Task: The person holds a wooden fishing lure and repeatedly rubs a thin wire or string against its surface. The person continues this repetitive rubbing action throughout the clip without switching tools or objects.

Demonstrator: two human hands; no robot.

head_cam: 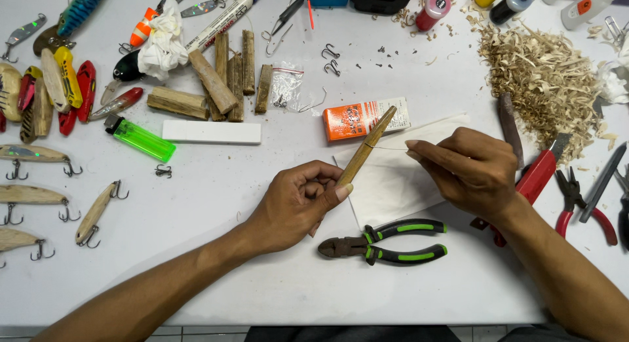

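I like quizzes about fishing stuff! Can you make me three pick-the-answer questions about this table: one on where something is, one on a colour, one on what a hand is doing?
1. Where do the cutting pliers lie?
A. on the wood shavings
B. in front of the two hands
C. beside the lighter

2. What colour is the lighter?
A. green
B. blue
C. black

3. What is the left hand doing?
A. lying flat and open
B. gripping a wooden stick
C. holding the pliers

Answers:
1 B, they lie on the table just nearer the person than both hands.
2 A, its body is bright see-through green.
3 B, its fingers are curled round the lower end of the wooden stick, while the right hand pinches a thin wire by it.
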